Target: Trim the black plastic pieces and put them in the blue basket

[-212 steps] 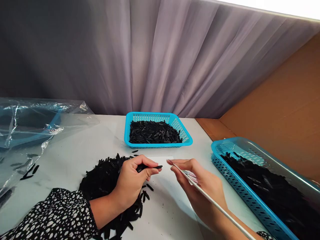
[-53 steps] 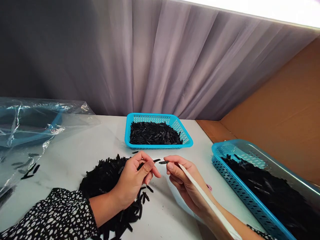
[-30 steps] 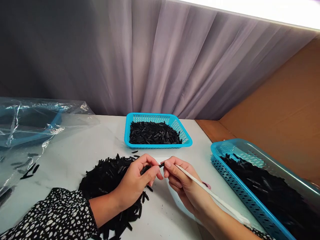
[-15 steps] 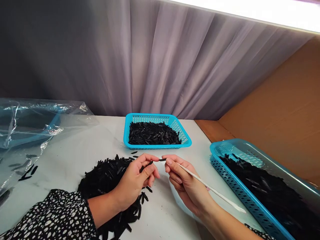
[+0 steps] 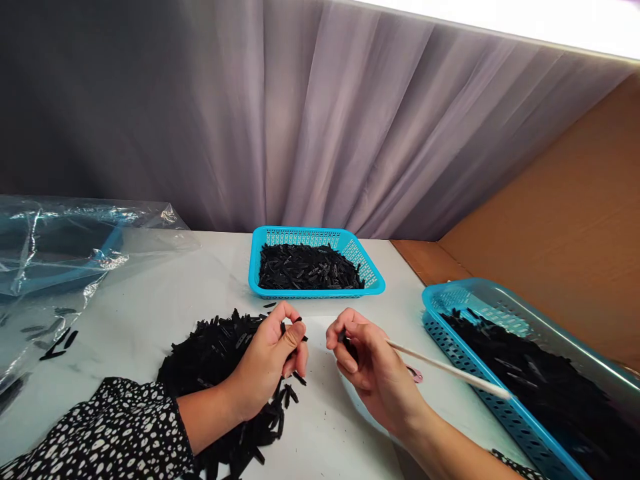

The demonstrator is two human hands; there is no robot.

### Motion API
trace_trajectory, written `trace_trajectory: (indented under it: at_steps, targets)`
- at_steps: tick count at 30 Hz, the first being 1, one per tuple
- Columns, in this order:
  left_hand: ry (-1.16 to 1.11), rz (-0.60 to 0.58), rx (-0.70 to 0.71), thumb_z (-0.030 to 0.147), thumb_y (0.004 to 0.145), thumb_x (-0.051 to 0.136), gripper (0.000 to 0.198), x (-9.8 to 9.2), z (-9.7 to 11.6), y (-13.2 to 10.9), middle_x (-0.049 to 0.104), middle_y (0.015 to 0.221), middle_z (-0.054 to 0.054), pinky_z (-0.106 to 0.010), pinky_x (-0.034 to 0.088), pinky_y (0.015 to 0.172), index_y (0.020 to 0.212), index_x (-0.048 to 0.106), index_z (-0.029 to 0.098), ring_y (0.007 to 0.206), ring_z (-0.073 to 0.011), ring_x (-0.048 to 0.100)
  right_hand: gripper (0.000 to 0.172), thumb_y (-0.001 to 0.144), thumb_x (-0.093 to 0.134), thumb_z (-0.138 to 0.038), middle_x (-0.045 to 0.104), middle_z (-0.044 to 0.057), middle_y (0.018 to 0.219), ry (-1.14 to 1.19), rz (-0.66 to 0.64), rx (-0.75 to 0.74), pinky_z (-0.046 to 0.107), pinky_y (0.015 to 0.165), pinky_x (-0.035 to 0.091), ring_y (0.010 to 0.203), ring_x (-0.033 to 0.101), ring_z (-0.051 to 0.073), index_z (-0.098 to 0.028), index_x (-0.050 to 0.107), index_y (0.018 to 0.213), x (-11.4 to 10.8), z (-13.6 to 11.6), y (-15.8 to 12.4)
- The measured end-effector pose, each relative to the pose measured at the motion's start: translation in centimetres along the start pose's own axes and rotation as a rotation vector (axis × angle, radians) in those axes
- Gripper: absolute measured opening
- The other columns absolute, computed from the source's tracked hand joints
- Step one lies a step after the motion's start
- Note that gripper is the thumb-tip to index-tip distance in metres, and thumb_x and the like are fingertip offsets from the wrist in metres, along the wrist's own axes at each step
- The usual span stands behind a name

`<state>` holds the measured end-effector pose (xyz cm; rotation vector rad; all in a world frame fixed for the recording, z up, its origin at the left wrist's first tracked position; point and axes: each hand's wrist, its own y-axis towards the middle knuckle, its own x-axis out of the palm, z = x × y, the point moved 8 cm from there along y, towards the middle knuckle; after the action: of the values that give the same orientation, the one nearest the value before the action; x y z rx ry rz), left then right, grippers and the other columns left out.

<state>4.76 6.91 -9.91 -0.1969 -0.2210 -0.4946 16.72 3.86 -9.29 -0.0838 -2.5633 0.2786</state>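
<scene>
Black strips [image 5: 300, 329] poke out of the left hand [image 5: 267, 357], whose thumb and forefinger are pressed together over them, with the other fingers bent in underneath. The right hand [image 5: 375, 367] is just across from it, the two apart; its fingers are curled inward around a thin white stick [image 5: 450, 368], which slants out past the back of the hand toward the side of the right-hand basket [image 5: 445, 333]. Something dark shows inside that curl, but whether it is a strip cannot be told, and the stick's front end is hidden. Beneath and beside the left hand a heap [image 5: 207, 357] of the same strips spreads on the white table [image 5: 215, 273], with a few loose ones near its edge. Farther back is a small blue basket [image 5: 317, 293] with strips lying in it, and the longer right-hand basket is heaped with them too. A small pink thing [image 5: 415, 375] is partly hidden behind the right hand. Clear plastic [image 5: 75, 247] covers the table's left side, with a few strips [image 5: 71, 339] by its edge. A grey curtain [image 5: 320, 120] hangs behind, and brown cardboard [image 5: 560, 193] stands at the right.
</scene>
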Motion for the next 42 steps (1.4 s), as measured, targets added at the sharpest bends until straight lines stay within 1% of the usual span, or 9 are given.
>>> trace_trajectory:
  at_steps: [3,7,10,12,15,20,26,36,42]
  targets:
    - [0.020,-0.014,0.007,0.056,0.091,0.056,0.037,0.1,-0.1,0.0,0.057,0.048,0.007,-0.021,0.019,0.043,0.082,0.040,0.023,0.040,-0.0068,0.031,0.030,0.084,0.063,-0.046,0.057,-0.002,0.056,-0.072,-0.051,0.027,0.020,0.037,0.010,0.041,0.021,0.006,-0.019,0.060,0.071,0.4,0.8,-0.1]
    - [0.021,-0.025,0.022,0.053,0.092,0.056,0.036,0.2,-0.1,-0.2,0.056,0.047,0.008,-0.020,0.021,0.043,0.081,0.040,0.023,0.040,-0.0069,0.033,0.034,0.076,0.077,-0.050,0.058,-0.003,0.054,-0.284,-0.074,-0.006,0.021,0.039,0.014,0.041,0.025,0.005,-0.018,0.067,0.083,1.3,1.3,-0.3]
    - [0.005,-0.046,0.029,0.054,0.092,0.057,0.037,0.5,0.0,-0.3,0.054,0.046,0.009,-0.020,0.020,0.042,0.081,0.039,0.024,0.040,-0.0070,0.032,0.033,0.076,0.078,-0.049,0.063,0.000,0.055,-0.369,-0.092,-0.071,0.024,0.040,0.016,0.040,0.026,0.006,-0.019,0.068,0.077,2.0,0.9,-0.4]
    - [-0.005,-0.064,0.037,0.054,0.092,0.056,0.036,0.7,0.2,-0.4,0.057,0.048,0.008,-0.020,0.021,0.043,0.082,0.038,0.024,0.040,-0.0069,0.033,0.032,0.078,0.077,-0.049,0.060,-0.001,0.052,-0.386,-0.077,-0.101,0.025,0.040,0.015,0.040,0.024,0.006,-0.019,0.067,0.072,1.8,0.7,-0.5]
    - [-0.014,-0.069,0.048,0.055,0.094,0.051,0.036,0.8,0.5,-0.5,0.061,0.052,0.006,-0.020,0.024,0.044,0.082,0.039,0.024,0.041,-0.0071,0.036,0.029,0.076,0.079,-0.047,0.054,-0.004,0.052,-0.383,-0.008,-0.148,0.025,0.041,0.015,0.042,0.023,0.006,-0.020,0.070,0.074,0.7,0.3,-0.3]
    - [-0.041,-0.021,0.057,0.055,0.094,0.053,0.036,0.3,0.8,-0.4,0.060,0.052,0.005,-0.022,0.024,0.045,0.082,0.042,0.023,0.043,-0.0079,0.037,0.030,0.072,0.082,-0.046,0.054,-0.003,0.059,-0.346,0.098,-0.179,0.024,0.041,0.014,0.043,0.022,0.005,-0.018,0.072,0.077,-1.0,-0.2,-0.2]
    - [-0.027,-0.003,0.005,0.052,0.092,0.056,0.035,0.1,0.4,-0.1,0.060,0.053,0.003,-0.022,0.024,0.047,0.083,0.052,0.019,0.042,-0.0063,0.035,0.034,0.065,0.087,-0.043,0.052,-0.004,0.059,-0.194,0.135,-0.087,0.023,0.042,0.012,0.043,0.023,0.003,-0.017,0.066,0.069,-0.4,-0.6,-0.4]
    - [0.044,-0.043,0.004,0.048,0.095,0.051,0.033,0.5,0.5,-0.3,0.062,0.054,0.004,-0.022,0.026,0.046,0.109,0.055,0.018,0.041,-0.0072,0.037,0.032,0.072,0.084,-0.040,0.050,-0.005,0.059,-0.164,0.107,-0.046,0.023,0.045,0.011,0.046,0.024,0.003,-0.016,0.063,0.070,-0.1,-0.2,-0.6]
    - [0.088,-0.074,0.031,0.045,0.094,0.053,0.029,0.9,0.5,-0.3,0.060,0.052,0.006,-0.021,0.025,0.044,0.105,0.055,0.019,0.040,-0.0063,0.035,0.033,0.072,0.084,-0.041,0.046,-0.007,0.057,-0.157,0.087,-0.048,0.022,0.043,0.012,0.046,0.023,0.003,-0.016,0.063,0.070,0.2,-0.3,-0.5]
